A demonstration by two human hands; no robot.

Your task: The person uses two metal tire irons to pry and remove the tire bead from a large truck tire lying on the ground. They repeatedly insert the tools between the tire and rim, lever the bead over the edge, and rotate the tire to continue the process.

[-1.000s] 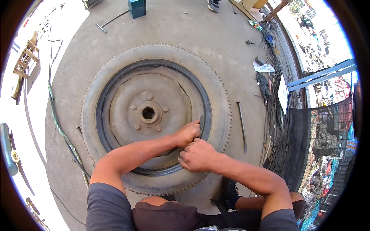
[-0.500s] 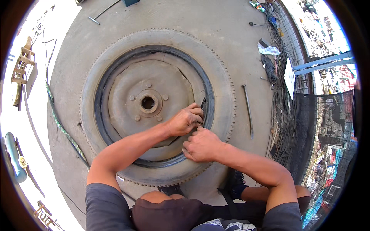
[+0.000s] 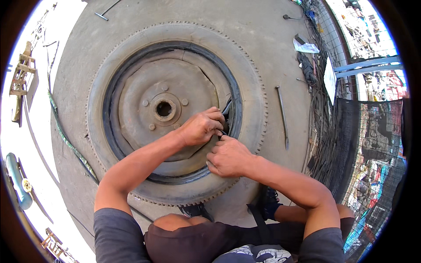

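Note:
A large worn tire (image 3: 256, 103) lies flat on the ground, with a dusty brown steel wheel (image 3: 144, 83) inside it. The wheel has bolts around a hub with an open center hole (image 3: 163, 108). A black rubber-looking strip (image 3: 227, 106) shows in the gap between wheel and tire bead on the right side. My left hand (image 3: 202, 126) is closed at that gap, its fingertips pinching the black strip. Just below and to the right, my right hand (image 3: 230, 155) is also closed, thumb and finger meeting the same strip. Its lower fingers curl over the bead.
To the right of the tire lies a long metal pry bar (image 3: 282, 117). A T-shaped handle tool (image 3: 101, 16) rests at the far left. A green-wrapped hose (image 3: 72, 147) runs along the left. Tangled wires (image 3: 316, 127) and a mesh fence (image 3: 334, 35) border the right.
The view has shifted slightly, so the tire sits a bit higher and further left. My left hand has tilted a little, and more of the black strip shows between the hands.

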